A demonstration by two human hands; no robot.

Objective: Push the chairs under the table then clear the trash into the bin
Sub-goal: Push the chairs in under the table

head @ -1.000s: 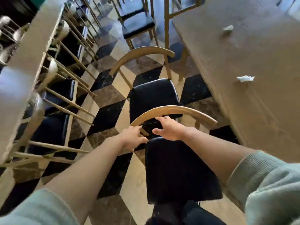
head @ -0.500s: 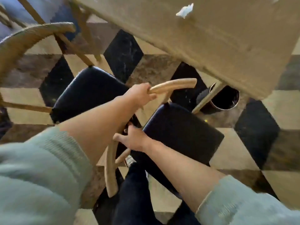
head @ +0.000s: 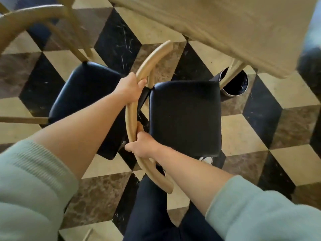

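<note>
A chair with a black padded seat (head: 185, 117) and a curved tan backrest rail (head: 132, 110) stands in front of me, its seat facing the wooden table (head: 234, 28). My left hand (head: 129, 88) grips the upper part of the rail. My right hand (head: 142, 146) grips the same rail lower down. The seat's far edge lies close to the table's edge and table leg (head: 232, 70). A round black bin (head: 234, 84) with a metal rim sits on the floor behind that leg, partly under the table. No trash is in view.
A second chair of the same kind (head: 83, 94) stands to the left, its black seat touching or just beside the held chair; its curved back (head: 29, 16) rises at top left. My dark trouser legs (head: 152, 214) and a shoe (head: 206, 160) are below, over a checkered tile floor.
The view has swung from the aisle toward the table. The held chair has turned so its seat faces the table and bin. Both hands moved from the rail's top to gripping it firmly.
</note>
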